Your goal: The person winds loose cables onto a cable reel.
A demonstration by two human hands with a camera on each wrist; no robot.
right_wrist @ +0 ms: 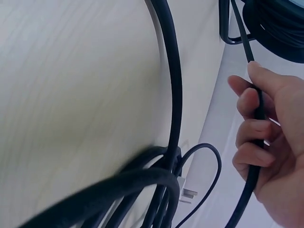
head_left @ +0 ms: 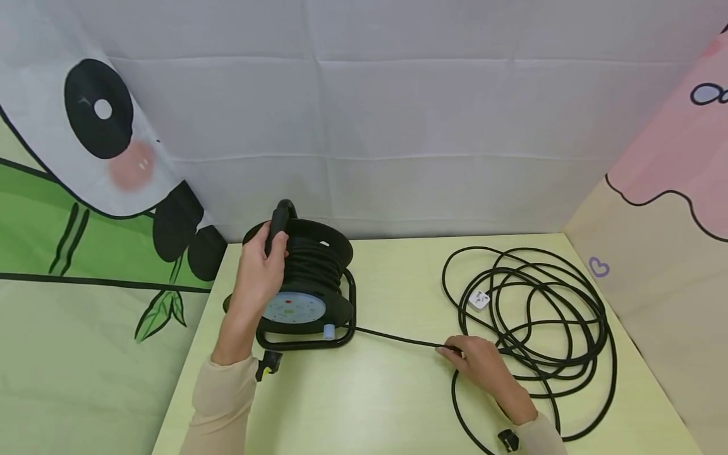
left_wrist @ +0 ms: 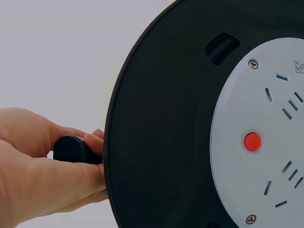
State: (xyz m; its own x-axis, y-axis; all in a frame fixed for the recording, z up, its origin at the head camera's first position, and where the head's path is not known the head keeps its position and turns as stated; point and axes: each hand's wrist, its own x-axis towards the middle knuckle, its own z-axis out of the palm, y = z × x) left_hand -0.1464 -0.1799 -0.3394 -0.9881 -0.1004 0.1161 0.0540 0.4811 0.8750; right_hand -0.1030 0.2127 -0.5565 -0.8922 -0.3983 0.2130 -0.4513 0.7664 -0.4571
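A black cable reel (head_left: 318, 268) with a pale blue socket face (head_left: 296, 308) stands at the table's back left, cable wound round its drum. My left hand (head_left: 260, 268) grips the black handle (left_wrist: 76, 149) at the top of the reel; the left wrist view shows fingers and thumb around it. From the reel's foot a black cable (head_left: 392, 337) runs taut to my right hand (head_left: 483, 361). In the right wrist view the fingers (right_wrist: 254, 127) curl round that cable. To the right lie loose cable coils (head_left: 597, 309) with a white plug (head_left: 479, 299) among them.
The reel rests on a black tube frame (head_left: 307, 345). A small black object (head_left: 269, 363) is beside the left forearm, another black piece (head_left: 508, 440) by the right wrist. Behind the pale table (head_left: 364, 404) hangs a white cloth (head_left: 398, 126); printed cloths flank both sides.
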